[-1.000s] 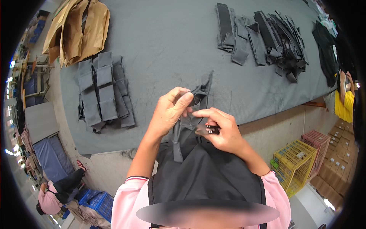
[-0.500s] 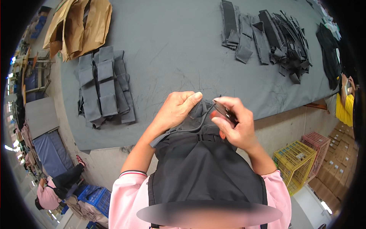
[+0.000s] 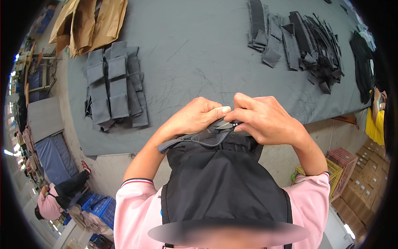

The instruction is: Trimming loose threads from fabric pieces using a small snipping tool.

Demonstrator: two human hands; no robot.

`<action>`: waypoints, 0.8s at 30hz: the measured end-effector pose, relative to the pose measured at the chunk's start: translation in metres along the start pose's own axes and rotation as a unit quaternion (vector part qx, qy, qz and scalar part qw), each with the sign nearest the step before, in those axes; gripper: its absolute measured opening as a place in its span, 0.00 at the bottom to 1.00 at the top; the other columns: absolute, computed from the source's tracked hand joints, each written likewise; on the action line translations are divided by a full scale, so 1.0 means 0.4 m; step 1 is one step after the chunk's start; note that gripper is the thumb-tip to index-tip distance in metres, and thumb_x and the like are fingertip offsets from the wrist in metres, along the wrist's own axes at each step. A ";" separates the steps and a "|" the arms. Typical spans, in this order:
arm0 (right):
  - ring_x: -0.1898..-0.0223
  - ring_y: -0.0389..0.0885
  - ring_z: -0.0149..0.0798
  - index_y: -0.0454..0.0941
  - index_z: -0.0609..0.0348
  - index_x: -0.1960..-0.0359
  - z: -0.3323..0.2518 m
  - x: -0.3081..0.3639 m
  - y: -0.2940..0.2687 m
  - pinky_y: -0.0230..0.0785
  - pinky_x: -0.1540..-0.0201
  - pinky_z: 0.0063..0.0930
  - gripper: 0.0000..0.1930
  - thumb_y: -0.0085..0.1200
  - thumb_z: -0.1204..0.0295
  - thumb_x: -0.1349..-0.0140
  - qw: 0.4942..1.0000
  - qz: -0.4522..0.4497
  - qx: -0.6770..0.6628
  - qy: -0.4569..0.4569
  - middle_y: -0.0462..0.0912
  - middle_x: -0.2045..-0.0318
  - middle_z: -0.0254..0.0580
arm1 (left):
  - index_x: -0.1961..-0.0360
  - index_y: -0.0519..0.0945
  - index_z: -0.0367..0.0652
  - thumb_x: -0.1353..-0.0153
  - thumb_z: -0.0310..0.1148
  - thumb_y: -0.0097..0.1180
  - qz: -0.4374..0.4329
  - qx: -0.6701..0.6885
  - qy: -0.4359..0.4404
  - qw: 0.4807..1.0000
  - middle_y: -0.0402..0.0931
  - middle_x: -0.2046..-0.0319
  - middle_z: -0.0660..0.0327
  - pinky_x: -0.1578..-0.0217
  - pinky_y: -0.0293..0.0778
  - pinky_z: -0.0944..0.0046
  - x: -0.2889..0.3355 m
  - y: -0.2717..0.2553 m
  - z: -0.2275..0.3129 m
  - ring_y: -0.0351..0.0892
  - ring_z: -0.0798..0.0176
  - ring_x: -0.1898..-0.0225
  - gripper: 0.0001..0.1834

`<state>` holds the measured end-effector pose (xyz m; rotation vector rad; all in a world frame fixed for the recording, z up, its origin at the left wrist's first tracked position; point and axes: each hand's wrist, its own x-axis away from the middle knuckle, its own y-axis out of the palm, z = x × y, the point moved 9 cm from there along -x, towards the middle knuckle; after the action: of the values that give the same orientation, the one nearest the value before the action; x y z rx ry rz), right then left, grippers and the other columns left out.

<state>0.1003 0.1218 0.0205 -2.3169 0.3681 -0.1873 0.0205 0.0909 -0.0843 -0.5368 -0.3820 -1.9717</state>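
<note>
Close in front of my body, at the near table edge, my left hand (image 3: 194, 115) is closed on a dark grey fabric piece (image 3: 199, 140) with a narrow edge strip trailing toward my left forearm. Its thumb presses along the top of the cloth. My right hand (image 3: 265, 119) is closed around small thread snips (image 3: 235, 123); the dark body with rivets shows between the fingers, and a pale blade lies against the cloth. Both hands nearly touch. Fingers and cloth hide most of the snips and the exact spot where they meet the fabric.
Stacked grey fabric pieces (image 3: 118, 89) lie left on the grey-covered table (image 3: 199, 50), strewn with loose threads. Brown paper (image 3: 97, 25) is behind them. Dark strips (image 3: 317, 52) are heaped far right. Crates (image 3: 342, 166) and cartons (image 3: 369, 170) stand right; other people are at both sides.
My right hand has turned over, knuckles now upward, and moved the snips in against the fabric beside my left thumb. My right elbow has swung outward. The view has shifted slightly.
</note>
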 end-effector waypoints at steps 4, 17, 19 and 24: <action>0.73 0.76 0.45 0.73 0.56 0.63 -0.005 0.003 0.003 0.66 0.72 0.38 0.16 0.61 0.77 0.55 0.999 0.006 0.033 -0.010 0.68 0.69 0.39 | 0.73 0.79 0.35 0.34 0.46 0.47 -0.007 0.010 0.020 1.000 0.63 0.85 0.69 0.79 0.59 0.66 -0.002 0.008 0.013 0.57 0.75 0.79 0.23; 0.72 0.76 0.42 0.73 0.54 0.62 -0.001 0.006 0.003 0.67 0.73 0.37 0.16 0.61 0.77 0.55 1.000 0.016 0.023 0.003 0.68 0.70 0.37 | 0.69 0.80 0.36 0.34 0.46 0.48 -0.030 0.007 0.002 1.000 0.64 0.85 0.68 0.78 0.60 0.65 -0.006 0.017 0.017 0.58 0.74 0.79 0.22; 0.72 0.76 0.42 0.73 0.54 0.63 0.005 0.008 0.005 0.67 0.73 0.37 0.15 0.61 0.77 0.55 1.000 0.014 0.015 0.012 0.68 0.70 0.37 | 0.69 0.80 0.35 0.35 0.46 0.48 -0.027 0.006 0.003 1.000 0.64 0.85 0.68 0.79 0.60 0.65 -0.005 0.017 0.016 0.58 0.74 0.79 0.22; 0.74 0.74 0.42 0.76 0.57 0.67 0.044 0.041 -0.018 0.65 0.75 0.35 0.12 0.60 0.77 0.55 0.991 0.108 -0.067 0.045 0.69 0.72 0.38 | 0.73 0.78 0.34 0.35 0.46 0.49 -0.016 0.003 -0.021 1.000 0.64 0.85 0.68 0.79 0.60 0.64 -0.002 0.008 0.010 0.58 0.74 0.79 0.23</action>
<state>0.1215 0.1332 0.0137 -2.3839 0.6913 -0.1643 0.0246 0.0922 -0.0812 -0.5728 -0.4253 -1.9919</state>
